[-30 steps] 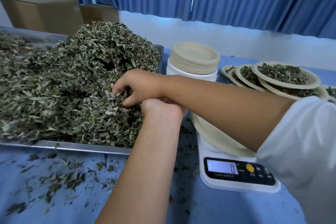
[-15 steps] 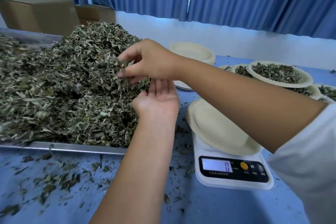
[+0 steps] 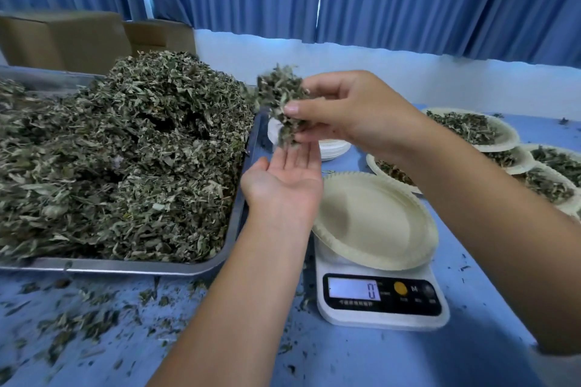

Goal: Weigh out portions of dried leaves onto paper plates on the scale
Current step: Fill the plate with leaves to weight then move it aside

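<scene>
My right hand (image 3: 352, 110) pinches a clump of dried leaves (image 3: 279, 100) in the air, just right of the big leaf pile (image 3: 125, 160) in the metal tray (image 3: 125, 265). My left hand (image 3: 283, 179) lies palm up, fingers straight, directly under the clump and holds nothing. To its right an empty paper plate (image 3: 374, 220) rests on the white scale (image 3: 382, 302), whose display reads 0.
Several leaf-filled paper plates (image 3: 471, 127) overlap at the right rear. A stack of unused plates (image 3: 334, 148) sits on a white tub behind my hands. Cardboard boxes (image 3: 63, 41) stand at the back left. Leaf crumbs litter the blue table (image 3: 94, 324).
My right hand lifted a clump out of the pile and carried it rightward toward the scale. My left hand turned palm up and followed underneath it.
</scene>
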Motion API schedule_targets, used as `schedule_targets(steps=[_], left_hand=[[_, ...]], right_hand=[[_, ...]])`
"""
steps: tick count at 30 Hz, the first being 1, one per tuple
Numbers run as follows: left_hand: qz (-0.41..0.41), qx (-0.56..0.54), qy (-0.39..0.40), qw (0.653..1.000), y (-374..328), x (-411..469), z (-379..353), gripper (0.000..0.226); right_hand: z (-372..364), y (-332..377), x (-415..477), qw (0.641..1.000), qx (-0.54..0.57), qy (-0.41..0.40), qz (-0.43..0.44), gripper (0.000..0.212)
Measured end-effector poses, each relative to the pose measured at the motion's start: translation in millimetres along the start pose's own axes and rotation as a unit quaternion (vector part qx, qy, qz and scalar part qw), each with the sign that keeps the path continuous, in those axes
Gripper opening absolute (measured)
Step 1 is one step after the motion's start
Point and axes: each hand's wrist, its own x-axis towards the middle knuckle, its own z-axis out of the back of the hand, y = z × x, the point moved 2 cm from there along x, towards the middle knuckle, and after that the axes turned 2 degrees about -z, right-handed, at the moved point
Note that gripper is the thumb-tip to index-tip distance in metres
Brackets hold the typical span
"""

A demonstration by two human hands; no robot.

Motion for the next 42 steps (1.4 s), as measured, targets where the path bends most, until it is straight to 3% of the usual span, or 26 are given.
schedule_targets(steps=[6,13,19,24,32,38,42], left_hand=[[0.016,0.079,-0.02,0.997,17,-10,-2,0.049],[-0.006,0.092,0.001,0.996,17,-14,1,0.05],[-0.026,0.094,0.0,0.995,8,-12,4,0.052],[-0.037,0.101,-0.007,0.994,6,-12,5,0.051],[-0.049,0.105,-0.024,0.993,4,-11,5,0.049],[-0.049,0.115,-0.028,0.992,5,-11,6,0.052],[-0.056,0.117,-0.031,0.991,2,-10,6,0.054]], right_hand=[[27,-14,-36,0.999,0.016,-0.043,-0.009,0.011],[59,-10,-57,0.994,-0.035,-0.073,-0.08,0.045],[68,-14,-67,0.974,-0.14,0.007,-0.178,0.031],[54,-19,-67,0.923,-0.293,0.09,-0.233,0.033],[51,-18,-66,0.848,-0.472,0.096,-0.221,0.034],[47,-14,-66,0.836,-0.513,0.062,-0.184,0.037],[47,-15,-63,0.852,-0.51,0.034,-0.116,0.02]])
